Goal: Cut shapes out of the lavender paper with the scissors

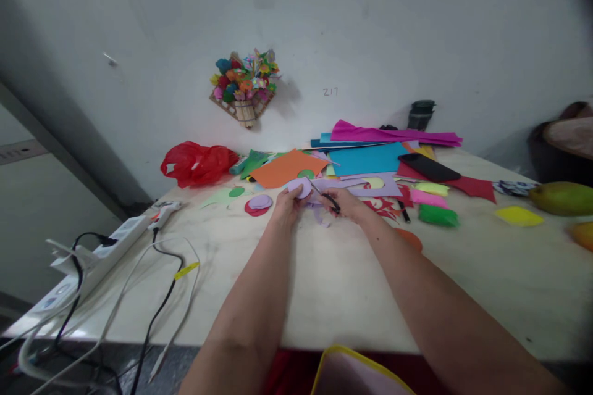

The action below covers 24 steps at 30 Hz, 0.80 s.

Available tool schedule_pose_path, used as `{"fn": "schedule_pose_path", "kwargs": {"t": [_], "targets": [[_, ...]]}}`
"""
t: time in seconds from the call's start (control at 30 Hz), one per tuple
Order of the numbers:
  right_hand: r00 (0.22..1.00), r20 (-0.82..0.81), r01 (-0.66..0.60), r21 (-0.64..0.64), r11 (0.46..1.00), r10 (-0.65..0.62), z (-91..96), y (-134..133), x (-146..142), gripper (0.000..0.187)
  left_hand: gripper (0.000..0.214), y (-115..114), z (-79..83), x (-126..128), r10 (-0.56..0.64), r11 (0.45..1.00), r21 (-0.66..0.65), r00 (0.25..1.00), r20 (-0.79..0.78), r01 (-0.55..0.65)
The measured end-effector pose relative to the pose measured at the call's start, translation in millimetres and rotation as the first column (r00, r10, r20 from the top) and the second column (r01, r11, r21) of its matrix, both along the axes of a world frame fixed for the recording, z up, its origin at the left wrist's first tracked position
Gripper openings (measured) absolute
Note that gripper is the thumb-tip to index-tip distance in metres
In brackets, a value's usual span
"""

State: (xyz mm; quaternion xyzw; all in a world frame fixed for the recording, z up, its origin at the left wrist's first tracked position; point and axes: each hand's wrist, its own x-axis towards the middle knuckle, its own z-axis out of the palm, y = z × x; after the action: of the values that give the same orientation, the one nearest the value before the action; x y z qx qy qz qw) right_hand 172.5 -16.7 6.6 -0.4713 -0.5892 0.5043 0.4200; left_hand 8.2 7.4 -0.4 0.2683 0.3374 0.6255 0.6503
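Note:
My left hand (286,203) pinches a small lilac paper piece (301,187) above the pale table (324,284). My right hand (346,203) is closed round black-handled scissors (324,195), whose blades meet the lilac piece. Lilac offcuts hang and lie just under both hands. A lilac disc on a red disc (258,204) lies to the left of my left hand. A lilac sheet with cut-out holes (365,185) lies just behind my right hand.
Coloured paper sheets (370,157), a black phone (428,168), green and yellow scraps and a red bag (197,163) crowd the far side. A power strip with cables (106,247) sits at left. Fruit (563,199) lies at right. A paper-flower ornament (245,83) hangs on the wall.

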Motion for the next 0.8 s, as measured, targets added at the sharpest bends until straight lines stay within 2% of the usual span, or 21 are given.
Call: {"fn": "schedule_pose_path", "kwargs": {"t": [0.2,0.53,0.8], "targets": [[0.999,0.039,-0.001,-0.046,0.999,0.003,8.5,-10.0,-1.3,0.017,0.014,2.4,-1.6,-0.2,0.038,0.999,0.018,0.999,0.003,-0.038],[0.999,0.005,-0.032,-0.057,0.998,0.032,10.2,-12.7,1.3,0.025,0.01,-1.0,0.3,0.3,-0.033,0.998,0.046,0.997,-0.065,0.036],[1.0,-0.014,-0.025,-0.049,0.999,0.024,12.5,-14.5,0.9,0.033,0.022,-1.9,1.2,0.2,-0.037,0.999,0.012,0.996,-0.075,0.038]]}}
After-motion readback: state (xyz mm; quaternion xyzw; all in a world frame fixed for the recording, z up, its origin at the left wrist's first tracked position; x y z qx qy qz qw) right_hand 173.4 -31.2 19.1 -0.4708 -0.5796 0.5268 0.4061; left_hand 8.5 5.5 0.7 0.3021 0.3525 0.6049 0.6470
